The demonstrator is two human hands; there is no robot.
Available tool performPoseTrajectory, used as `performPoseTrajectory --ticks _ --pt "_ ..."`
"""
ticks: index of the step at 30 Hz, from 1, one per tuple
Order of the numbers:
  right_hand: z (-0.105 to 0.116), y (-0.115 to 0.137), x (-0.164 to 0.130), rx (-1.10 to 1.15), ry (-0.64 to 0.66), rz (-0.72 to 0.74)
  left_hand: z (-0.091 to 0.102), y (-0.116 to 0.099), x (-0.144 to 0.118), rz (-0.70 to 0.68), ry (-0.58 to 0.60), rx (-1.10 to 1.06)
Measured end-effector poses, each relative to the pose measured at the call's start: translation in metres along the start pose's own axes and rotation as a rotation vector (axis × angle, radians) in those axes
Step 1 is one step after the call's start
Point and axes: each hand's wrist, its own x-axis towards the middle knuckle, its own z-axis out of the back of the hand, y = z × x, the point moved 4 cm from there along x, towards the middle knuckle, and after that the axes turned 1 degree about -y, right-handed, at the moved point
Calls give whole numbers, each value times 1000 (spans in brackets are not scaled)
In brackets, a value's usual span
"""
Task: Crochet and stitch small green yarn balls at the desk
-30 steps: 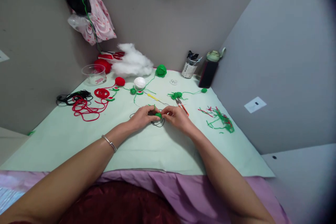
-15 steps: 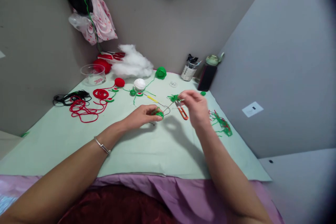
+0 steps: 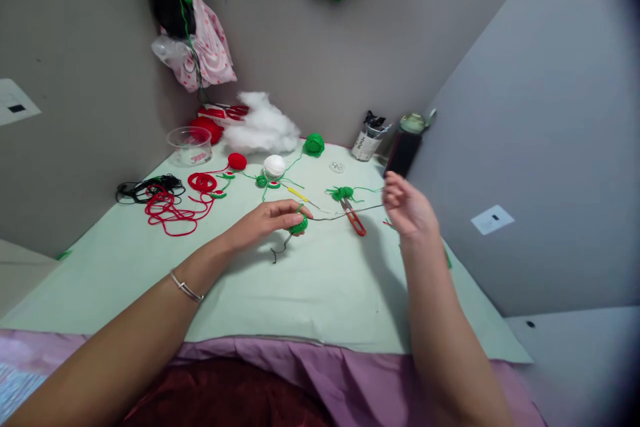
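Note:
My left hand (image 3: 270,219) is closed on a small round green crocheted piece (image 3: 299,225), held just above the table. A short black tail (image 3: 281,253) hangs down from its lower side. From its right side a black thread (image 3: 371,207) runs nearly straight to my right hand (image 3: 407,207). The fingers of my right hand are curled and pinched at the thread's far end; whether a needle is in them I cannot make out. Under the thread lie orange-handled snips (image 3: 355,219), their tips by a green yarn bundle (image 3: 343,193).
Behind my left hand are a yellow-handled crochet hook (image 3: 298,194), a white ball (image 3: 274,167) and small red-and-green pieces (image 3: 219,194). Loose red yarn (image 3: 173,210) and black yarn (image 3: 150,188) lie left. White stuffing (image 3: 263,127), a plastic tub (image 3: 190,147) and a bottle (image 3: 403,150) stand at the back.
My right hand has moved right, away from my left, drawing the black thread from a loop into a long line. The green piece is turned and shows more of itself.

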Motion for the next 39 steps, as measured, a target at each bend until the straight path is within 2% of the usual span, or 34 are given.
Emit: performPoseTrajectory --ticks 2,4,7,10,15,18,22,29,32,39 --pt "-31 -31 -6 -5 63 -59 -1 2 2 -4 -25 27" --pt "-64 -58 -17 -93 234 -145 -1 3 4 -14 -64 29" --pt "-96 -79 -37 -276 435 -168 2 4 5 -64 -125 -7" --pt "-101 -81 -46 -336 560 -192 5 7 5 -85 -149 -84" --pt "-84 -65 -41 -262 655 -276 2 9 5 -25 -128 -194" --pt "-76 -54 -36 -131 585 -249 -2 6 3 -18 -77 -242" --pt "-65 -42 -26 81 389 -195 0 8 3 7 -120 -294" --pt "-26 -28 -5 347 47 -205 -1 18 7 91 -122 -350" --pt "-18 -27 -2 411 6 -224 -4 20 7 110 -112 -367" --pt "-15 -35 0 419 25 -282 -7 20 7 67 -74 -406"
